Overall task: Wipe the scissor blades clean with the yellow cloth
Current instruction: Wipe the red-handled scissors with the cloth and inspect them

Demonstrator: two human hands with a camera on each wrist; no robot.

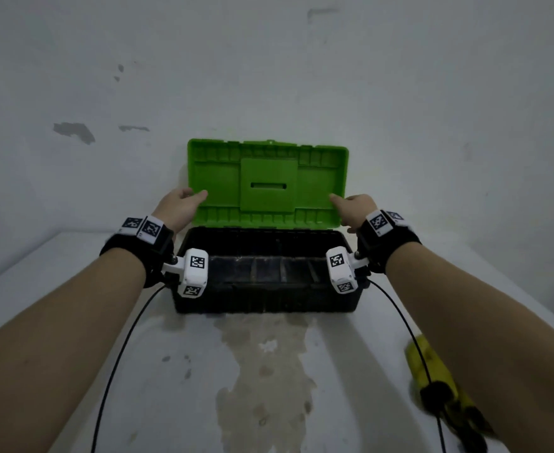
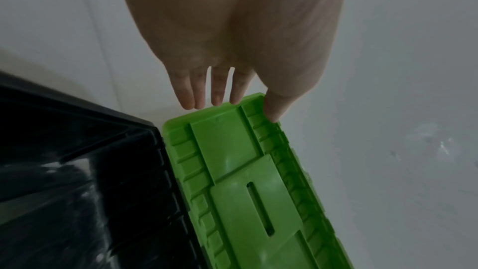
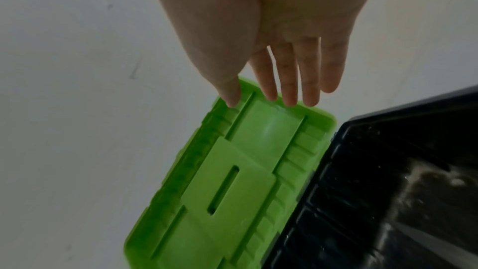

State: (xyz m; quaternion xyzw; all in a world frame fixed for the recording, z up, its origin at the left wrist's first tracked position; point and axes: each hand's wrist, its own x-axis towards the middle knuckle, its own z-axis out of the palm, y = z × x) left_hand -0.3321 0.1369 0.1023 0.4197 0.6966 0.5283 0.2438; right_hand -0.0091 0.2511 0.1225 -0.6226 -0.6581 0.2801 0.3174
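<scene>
The yellow cloth (image 1: 432, 364) lies crumpled on the white table at the lower right, partly under my right forearm. No scissors show plainly in any view. A toolbox stands in front of me with its green lid (image 1: 266, 184) raised upright against the wall over the black base (image 1: 266, 300). My left hand (image 1: 194, 194) is at the lid's left end, fingers straight, thumb on the rim. My right hand (image 1: 338, 200) is at the lid's right end in the same way. The wrist views show the left hand (image 2: 234, 100) and right hand (image 3: 267, 97) with fingertips at the lid (image 2: 245, 191) (image 3: 232, 171).
The black base (image 2: 77, 171) (image 3: 388, 191) holds a dark tray of compartments whose contents I cannot make out. A brownish stain (image 1: 262, 364) spreads on the table before the toolbox. A white wall stands close behind. Black cables hang from both wrists.
</scene>
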